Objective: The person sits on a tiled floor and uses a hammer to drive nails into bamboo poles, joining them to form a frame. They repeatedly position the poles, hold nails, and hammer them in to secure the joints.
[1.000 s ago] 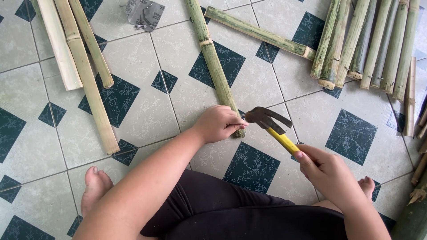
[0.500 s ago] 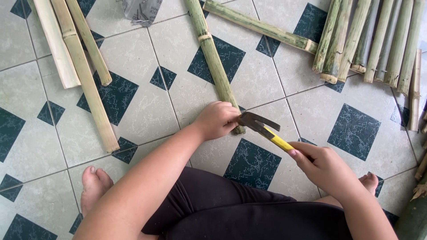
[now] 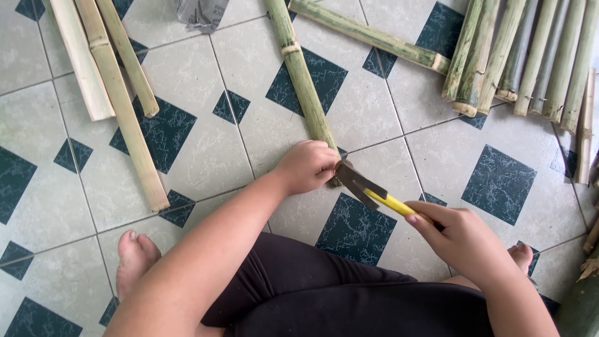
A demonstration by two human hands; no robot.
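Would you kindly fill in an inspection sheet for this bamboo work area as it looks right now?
Surface: tiled floor, pale with dark diamonds.
Job's things: green bamboo pole lying flat; yellow-handled hammer, its head at the pole's near end.
Clutter: pale split bamboo far left; bamboo bundle far right; grey crumpled bag at the top edge.
Grips: left hand on the pole's end; right hand closed on the hammer handle.
Cables: nothing seen.
Surroundings: person's bare feet and dark shorts.
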